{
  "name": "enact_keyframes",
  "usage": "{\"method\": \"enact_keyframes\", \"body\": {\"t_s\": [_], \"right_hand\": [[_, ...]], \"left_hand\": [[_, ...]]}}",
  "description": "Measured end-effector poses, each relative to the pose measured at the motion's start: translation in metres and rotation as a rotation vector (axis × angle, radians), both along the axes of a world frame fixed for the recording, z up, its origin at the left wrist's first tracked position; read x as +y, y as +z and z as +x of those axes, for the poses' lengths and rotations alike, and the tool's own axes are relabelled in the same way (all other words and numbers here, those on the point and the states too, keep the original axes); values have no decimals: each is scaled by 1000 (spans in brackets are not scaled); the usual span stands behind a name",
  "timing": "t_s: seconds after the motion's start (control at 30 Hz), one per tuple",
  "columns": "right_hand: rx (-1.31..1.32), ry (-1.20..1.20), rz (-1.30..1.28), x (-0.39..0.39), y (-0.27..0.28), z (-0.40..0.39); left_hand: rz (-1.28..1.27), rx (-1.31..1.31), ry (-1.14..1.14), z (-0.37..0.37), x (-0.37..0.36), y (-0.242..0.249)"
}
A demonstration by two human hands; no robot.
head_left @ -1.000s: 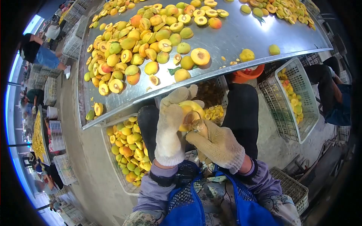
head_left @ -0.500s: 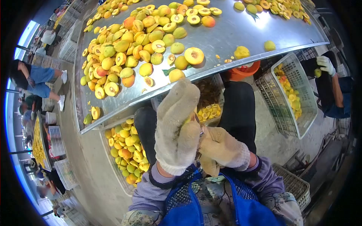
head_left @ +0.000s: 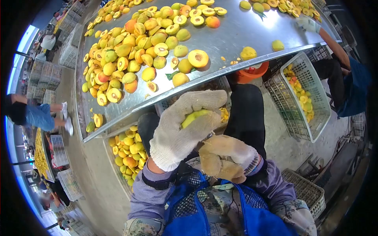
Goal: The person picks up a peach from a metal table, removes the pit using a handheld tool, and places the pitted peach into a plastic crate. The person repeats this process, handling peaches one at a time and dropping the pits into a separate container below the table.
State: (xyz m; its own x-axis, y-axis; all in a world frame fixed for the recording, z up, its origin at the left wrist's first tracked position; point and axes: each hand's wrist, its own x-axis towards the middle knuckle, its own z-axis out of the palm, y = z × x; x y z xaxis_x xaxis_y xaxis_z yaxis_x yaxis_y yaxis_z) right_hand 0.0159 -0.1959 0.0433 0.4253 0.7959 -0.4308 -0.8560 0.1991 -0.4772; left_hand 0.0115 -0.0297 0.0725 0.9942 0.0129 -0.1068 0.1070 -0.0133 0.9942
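Observation:
My left hand (head_left: 185, 128), in a pale knitted glove, is wrapped round a yellow-green fruit (head_left: 193, 118), which shows between thumb and fingers. Just below and to the right, my right hand (head_left: 226, 157), in a tan-stained glove, has its fingers curled; what they hold, if anything, is hidden. Both hands are over my lap, in front of the metal table's edge (head_left: 157, 103). Halved and whole yellow-orange fruits (head_left: 134, 43) lie heaped on the table, and one cut half (head_left: 198, 58) with its pit sits near the edge.
A crate of fruit (head_left: 128, 157) stands at lower left. Under the table is an orange bucket (head_left: 252, 74). At right a grey-green crate (head_left: 325, 114) stands near a co-worker (head_left: 354, 92), whose gloved hand reaches over the table. Another person (head_left: 37, 116) is at far left.
My left hand has tilted and opened up to show the fruit, and my right hand has shifted slightly down from it. The co-worker's hand has moved onto the table. The person at left has moved.

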Motion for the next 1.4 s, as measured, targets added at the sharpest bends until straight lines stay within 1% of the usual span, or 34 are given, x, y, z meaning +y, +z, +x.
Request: {"method": "enact_keyframes", "body": {"t_s": [0.07, 0.1, 0.17, 0.2, 0.27, 0.3, 0.37, 0.4, 0.47, 0.5, 0.57, 0.6, 0.67, 0.7, 0.77, 0.8, 0.87, 0.9, 0.93, 0.97, 1.0, 1.07, 1.1, 1.17, 1.2, 1.27, 1.3, 1.33, 1.37, 1.4], "right_hand": [[28, 92, -18, -9, 2, 4], [27, 91, -17, -11, -1, 4], [140, 135, 99, -12, -10, 2], [141, 138, 102, -11, -10, 1], [180, 66, 119, -5, -10, -4], [181, 66, 120, -3, -7, -4], [343, -21, -50, -2, 5, -3], [339, -22, -51, -3, 7, -3], [244, -37, -111, -4, 9, -5], [244, -37, -111, -6, 4, -6], [274, 64, 276, -9, -11, -5], [274, 65, 278, -10, -9, -5], [453, 81, 434, -9, -1, 0], [454, 80, 434, -10, 0, -2], [364, 30, 98, -11, 2, -8], [365, 27, 96, -11, 7, -8], [593, -68, 199, -9, 17, -7], [593, -66, 200, -10, 8, -8], [543, 37, 390, -13, -9, -7], [491, 139, 575, -13, -13, -5], [492, 137, 575, -13, -13, -6], [475, 106, 525, -10, -7, -8], [475, 105, 523, -10, -9, -8], [370, 131, 517, -9, -15, -7], [374, 137, 515, -8, -14, -7], [463, 81, 549, -8, -14, -9], [462, 82, 549, -12, -24, -15], [51, 66, 369, -18, -44, -24], [-356, 48, 181, -20, -50, -27], [-355, 52, 181, -24, -52, -28]], "left_hand": [[46, -44, -28, -1, 1, 0], [47, -46, -29, -2, -1, 0], [7, -21, 66, -8, -7, -1], [9, -20, 68, -8, -6, -4], [203, -207, 50, -11, -4, -12], [203, -206, 49, -9, -6, -11], [237, -178, 82, -5, -11, -6], [235, -182, 81, -3, -11, -4], [555, -416, 30, -1, -11, -3], [555, -416, 31, 1, -11, -2], [465, -410, -25, 5, -9, -1], [467, -410, -25, 4, -9, -1], [-79, -7, -35, 3, -9, -1], [-80, -6, -36, 2, -10, -1], [-86, -91, -10, -1, -13, -1], [-89, -90, -12, 2, -13, -3], [375, -525, -78, 7, -9, -10], [377, -525, -77, 6, -9, -10], [275, -423, -84, 6, -9, -10], [170, -318, -91, 5, -11, -11], [169, -317, -93, 2, -13, -11], [-331, -98, 38, -5, -20, -11], [-333, -98, 38, -6, -22, -12], [-376, -20, 93, -9, -24, -12], [-376, -19, 100, -10, -25, -11], [-477, 63, 164, -12, -28, -8], [-478, 62, 164, -11, -29, -13], [-632, 159, 161, -9, -30, -23], [-787, 257, 157, -8, -31, -33], [-941, 356, 156, -9, -32, -38]]}}
